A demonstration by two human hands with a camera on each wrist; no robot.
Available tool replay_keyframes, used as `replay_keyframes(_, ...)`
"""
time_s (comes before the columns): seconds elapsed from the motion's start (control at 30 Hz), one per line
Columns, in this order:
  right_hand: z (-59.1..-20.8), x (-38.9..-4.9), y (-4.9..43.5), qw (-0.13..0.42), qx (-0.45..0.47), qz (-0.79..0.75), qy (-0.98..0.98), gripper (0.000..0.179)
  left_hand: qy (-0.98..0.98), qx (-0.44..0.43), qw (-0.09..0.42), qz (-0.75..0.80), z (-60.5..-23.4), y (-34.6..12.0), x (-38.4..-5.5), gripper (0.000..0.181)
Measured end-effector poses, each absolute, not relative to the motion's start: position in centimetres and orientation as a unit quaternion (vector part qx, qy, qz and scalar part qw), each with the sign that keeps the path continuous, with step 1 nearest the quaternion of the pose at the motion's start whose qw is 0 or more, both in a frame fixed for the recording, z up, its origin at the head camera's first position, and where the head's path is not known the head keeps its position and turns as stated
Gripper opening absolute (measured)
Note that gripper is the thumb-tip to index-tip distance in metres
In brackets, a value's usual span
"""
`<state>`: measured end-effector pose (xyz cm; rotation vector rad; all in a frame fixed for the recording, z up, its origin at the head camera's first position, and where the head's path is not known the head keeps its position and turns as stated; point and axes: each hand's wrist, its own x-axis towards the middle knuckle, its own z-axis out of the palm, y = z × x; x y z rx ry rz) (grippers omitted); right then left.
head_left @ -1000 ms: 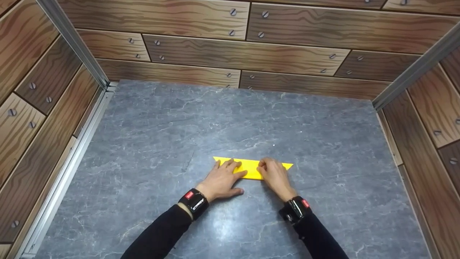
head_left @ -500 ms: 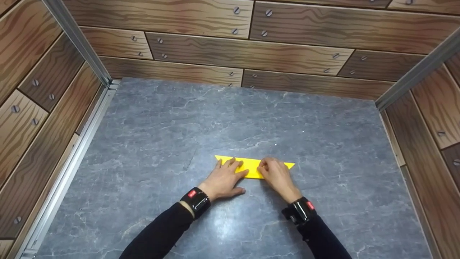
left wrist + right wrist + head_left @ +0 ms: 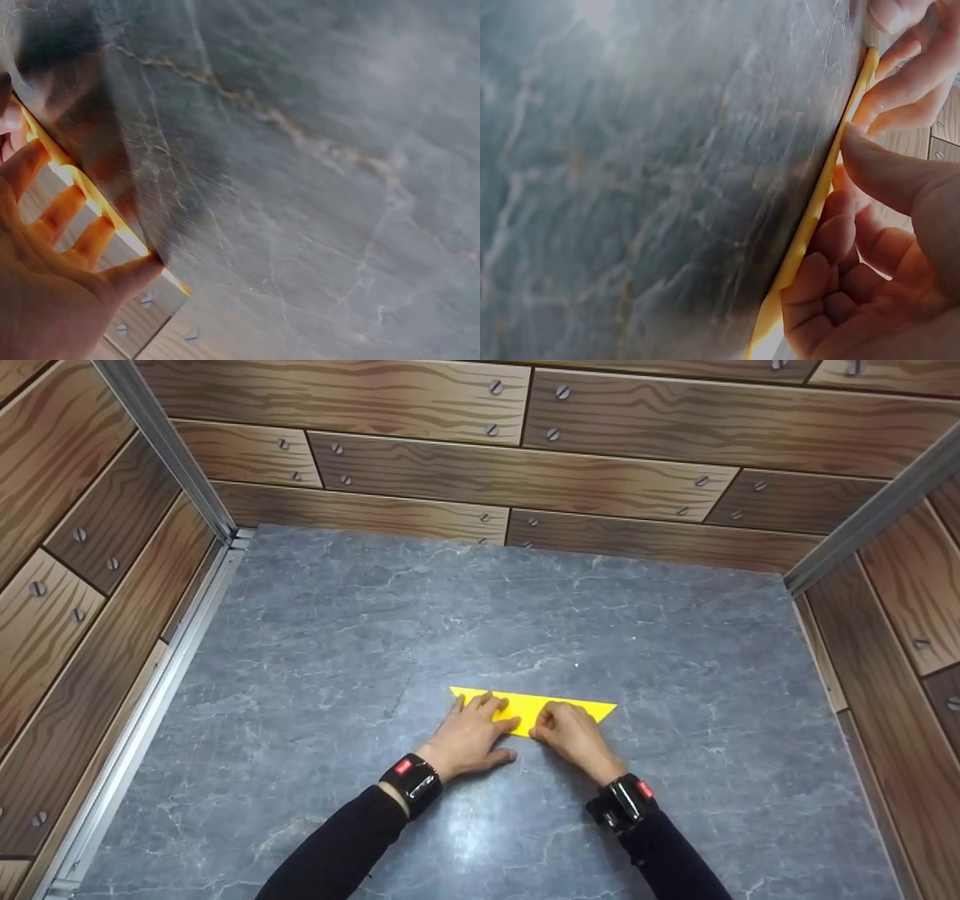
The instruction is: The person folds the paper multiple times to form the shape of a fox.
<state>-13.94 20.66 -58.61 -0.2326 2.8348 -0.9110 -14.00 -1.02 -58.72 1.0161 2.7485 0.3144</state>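
Note:
A folded yellow sheet of paper lies on the grey marbled surface, its outline a long trapezoid with pointed ends. My left hand rests on the paper's left part with fingers spread straight, the thumb off the near edge. On the right part sits my right hand, fingers curled in. Its thumb tip presses at the paper's near edge, close to the left index finger. Seen from the right wrist, the paper is a thin edge-on strip running beneath the curled fingers. The left wrist view has the spread fingertips along that strip.
Wood-print panels wall in the back and both sides. A metal rail runs along the left edge of the surface. Each wrist wears a black band.
My right hand has slid toward me and slightly left, from the middle of the paper to its near edge. The left hand stays in place on the paper.

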Motion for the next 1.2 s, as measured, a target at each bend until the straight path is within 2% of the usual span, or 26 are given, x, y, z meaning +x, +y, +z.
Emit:
replay_keyframes(0.27, -58.7, -14.0, 20.6, 0.082, -0.085, -0.304, 0.945, 0.019, 0.942, 0.291, 0.046, 0.164, -58.7, 0.2, -14.2, 0.032)
replay_keyframes(0.37, -58.7, -14.1, 20.6, 0.087, -0.088, -0.304, 0.945, 0.02, 0.949, 0.274, 0.038, 0.154, -58.6, 0.9, -14.4, 0.027)
replay_keyframes(0.6, -58.4, -14.5, 20.6, 0.119, -0.091, -0.293, 0.944, 0.024, 0.955, 0.24, 0.045, 0.168, -58.8, 1.7, -14.6, 0.024)
replay_keyframes(0.8, -58.2, -14.7, 20.6, 0.131, -0.086, -0.285, 0.946, 0.025, 0.955, 0.23, 0.03, 0.183, -59.3, 2.0, -14.5, 0.022)
replay_keyframes(1.2, -58.4, -14.6, 20.9, 0.11, -0.105, -0.3, 0.942, 0.023, 0.958, 0.213, -0.002, 0.19, -59.9, 2.5, -14.2, 0.018)
